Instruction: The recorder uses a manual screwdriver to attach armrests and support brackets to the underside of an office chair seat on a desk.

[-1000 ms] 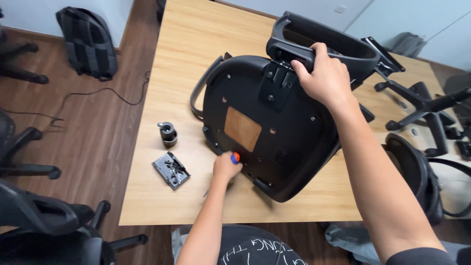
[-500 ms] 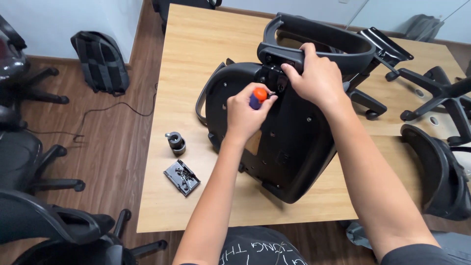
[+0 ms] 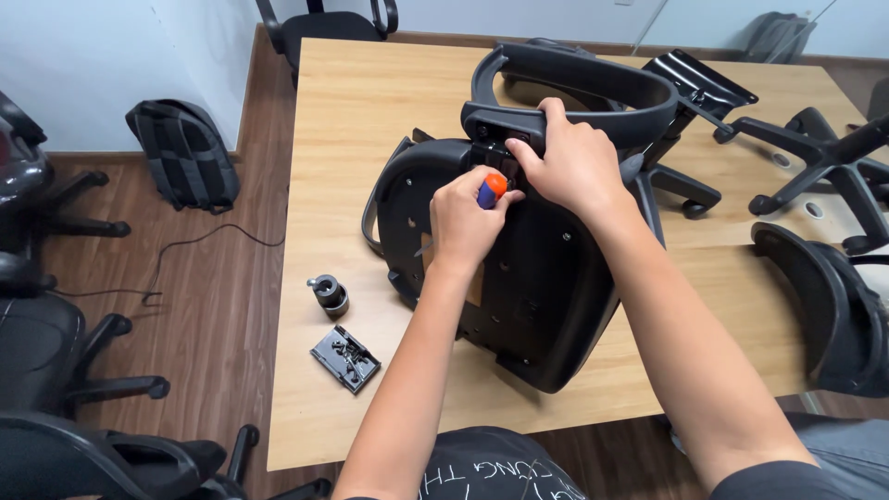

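Lying underside-up on the light wooden table (image 3: 370,102), the black chair seat (image 3: 537,306) sits near your edge, with its curved backrest frame (image 3: 574,79) at the far end. Your left hand (image 3: 468,222) is clenched around an orange-and-blue screwdriver (image 3: 492,188) at the joint there; your right hand (image 3: 574,167) grasps the frame's bracket. Left of the seat lie a metal plate (image 3: 344,357) and a small cylinder (image 3: 329,294). Around you: dark wood floor, a backpack (image 3: 185,167), office chairs.
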